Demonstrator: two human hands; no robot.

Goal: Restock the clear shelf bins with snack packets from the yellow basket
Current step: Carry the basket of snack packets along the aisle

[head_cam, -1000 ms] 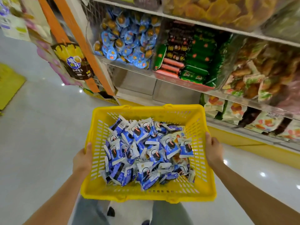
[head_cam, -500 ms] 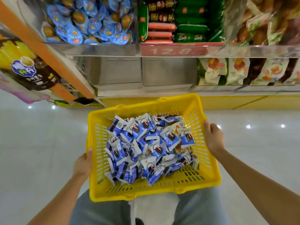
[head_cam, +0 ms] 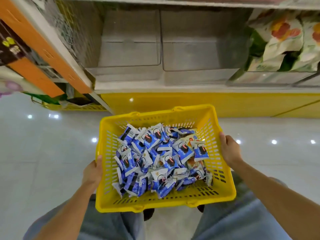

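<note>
Thumbs hooked over the rim, the other fingers hidden outside its walls, the left hand (head_cam: 92, 172) and right hand (head_cam: 230, 150) grip the yellow basket (head_cam: 155, 204) heaped with blue snack packets (head_cam: 161, 158), the two blurred clear shelf bins (head_cam: 129, 44) standing on the far side.
</note>
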